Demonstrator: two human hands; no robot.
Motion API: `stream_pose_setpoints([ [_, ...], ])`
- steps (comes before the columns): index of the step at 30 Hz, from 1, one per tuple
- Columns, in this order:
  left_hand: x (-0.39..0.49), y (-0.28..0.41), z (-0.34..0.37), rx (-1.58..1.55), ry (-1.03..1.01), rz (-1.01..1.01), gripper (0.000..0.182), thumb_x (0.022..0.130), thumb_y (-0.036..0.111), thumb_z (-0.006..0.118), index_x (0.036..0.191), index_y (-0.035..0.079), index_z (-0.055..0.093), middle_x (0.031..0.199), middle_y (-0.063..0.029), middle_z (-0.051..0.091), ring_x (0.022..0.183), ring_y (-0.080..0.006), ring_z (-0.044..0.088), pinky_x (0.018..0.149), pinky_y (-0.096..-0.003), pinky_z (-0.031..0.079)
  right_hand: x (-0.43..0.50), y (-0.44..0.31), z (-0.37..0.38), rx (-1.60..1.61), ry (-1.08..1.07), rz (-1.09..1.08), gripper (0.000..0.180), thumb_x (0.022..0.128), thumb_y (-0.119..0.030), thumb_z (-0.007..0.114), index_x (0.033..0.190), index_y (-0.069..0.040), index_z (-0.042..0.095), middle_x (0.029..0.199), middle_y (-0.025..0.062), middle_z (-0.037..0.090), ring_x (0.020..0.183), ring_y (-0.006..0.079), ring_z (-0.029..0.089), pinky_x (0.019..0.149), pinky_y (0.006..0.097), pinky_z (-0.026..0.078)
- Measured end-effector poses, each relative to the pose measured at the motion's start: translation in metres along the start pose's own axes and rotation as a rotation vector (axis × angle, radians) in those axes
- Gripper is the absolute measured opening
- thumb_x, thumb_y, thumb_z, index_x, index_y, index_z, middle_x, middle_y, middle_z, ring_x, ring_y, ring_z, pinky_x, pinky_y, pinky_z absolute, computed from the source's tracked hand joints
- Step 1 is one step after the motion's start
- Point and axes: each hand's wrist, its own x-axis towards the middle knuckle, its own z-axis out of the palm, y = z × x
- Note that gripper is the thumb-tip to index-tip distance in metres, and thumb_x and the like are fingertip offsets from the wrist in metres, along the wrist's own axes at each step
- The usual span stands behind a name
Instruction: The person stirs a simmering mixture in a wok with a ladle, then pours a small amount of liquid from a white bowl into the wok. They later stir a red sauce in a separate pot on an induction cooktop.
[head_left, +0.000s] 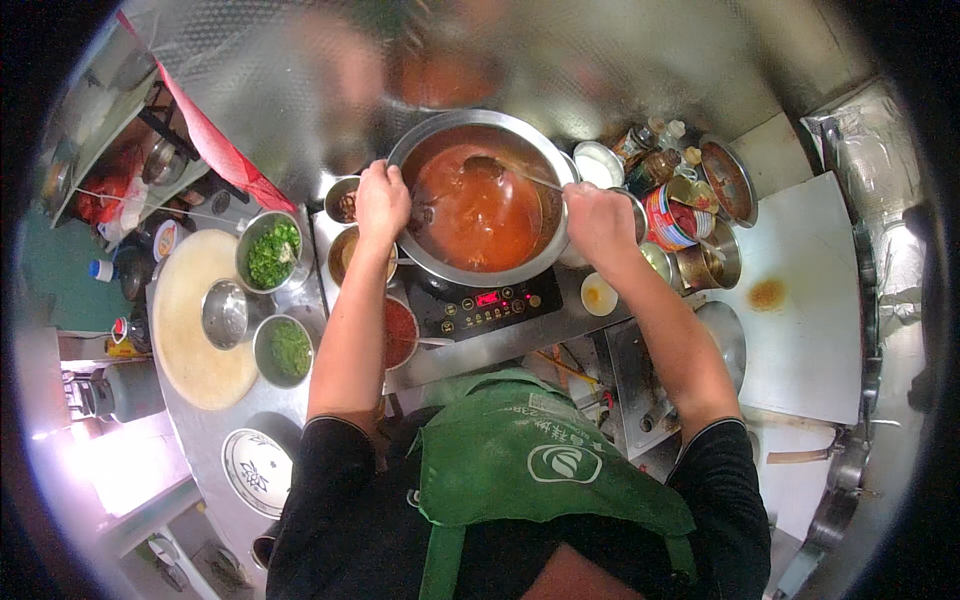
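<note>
A wide metal basin full of red-orange soup or sauce stands on a black induction cooker with a lit red display. My left hand grips the basin's left rim, its fingers curled over the edge. In my right hand is the handle of a metal ladle, whose bowl lies partly in the red liquid near the far side. That hand is at the basin's right rim. Left of the basin, partly behind my left forearm, are a small pot of brown pieces and a bowl of red paste.
On the left, a round cutting board bears an empty metal bowl, near pots of chopped greens and pale green bits. Bottles, an opened can and a brass-coloured pot crowd the right. A metal wall rises behind.
</note>
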Motion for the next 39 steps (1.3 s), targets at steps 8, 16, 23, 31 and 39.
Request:
stream_pose_setpoints([
  [8, -0.003, 0.009, -0.009, -0.053, -0.026, -0.079, 0.039, 0.097, 0.03, 0.044, 0.107, -0.003, 0.063, 0.106, -0.0298, 0.064, 0.105, -0.0454, 0.06, 0.093, -0.051, 0.045, 0.018, -0.039, 0.01, 0.069, -0.055, -0.029, 0.016, 0.081, -0.01, 0.057, 0.075, -0.005, 0.071, 0.077, 0.0188, 0.07, 0.072, 0.033, 0.071, 0.063, 0.0436, 0.057],
  [16, -0.002, 0.008, -0.008, 0.003, 0.0, -0.051, 0.04, 0.097, 0.03, 0.044, 0.11, -0.002, 0.063, 0.107, -0.0291, 0.065, 0.107, -0.0447, 0.06, 0.093, -0.05, 0.045, -0.009, -0.029, -0.005, 0.226, -0.315, -0.161, 0.017, 0.085, -0.016, 0.059, 0.077, -0.006, 0.07, 0.076, 0.0186, 0.068, 0.075, 0.036, 0.069, 0.069, 0.0491, 0.054],
  [23, -0.001, 0.007, -0.008, -0.003, -0.035, -0.089, 0.042, 0.097, 0.032, 0.045, 0.112, -0.002, 0.064, 0.109, -0.0291, 0.065, 0.107, -0.0443, 0.06, 0.094, -0.0492, 0.046, -0.03, 0.033, -0.036, 0.057, -0.239, -0.325, 0.011, 0.087, -0.018, 0.06, 0.082, -0.008, 0.064, 0.075, 0.0106, 0.064, 0.072, 0.0327, 0.066, 0.063, 0.0458, 0.052],
  [31, -0.001, 0.005, -0.005, -0.016, 0.005, -0.068, 0.041, 0.097, 0.032, 0.045, 0.109, -0.002, 0.064, 0.107, -0.0293, 0.065, 0.106, -0.0447, 0.06, 0.093, -0.0503, 0.045, -0.046, 0.065, -0.082, -0.047, -0.094, -0.501, 0.006, 0.076, -0.011, 0.061, 0.082, -0.011, 0.059, 0.074, 0.0055, 0.058, 0.07, 0.0244, 0.064, 0.053, 0.0399, 0.05],
  [39, -0.004, 0.009, -0.007, -0.01, 0.002, -0.083, 0.04, 0.097, 0.032, 0.044, 0.107, -0.001, 0.064, 0.106, -0.0289, 0.065, 0.106, -0.0447, 0.06, 0.093, -0.0503, 0.045, -0.038, 0.004, -0.031, 0.082, -0.074, -0.661, 0.007, 0.077, -0.012, 0.058, 0.08, -0.007, 0.055, 0.073, 0.006, 0.056, 0.069, 0.0235, 0.064, 0.056, 0.0369, 0.052],
])
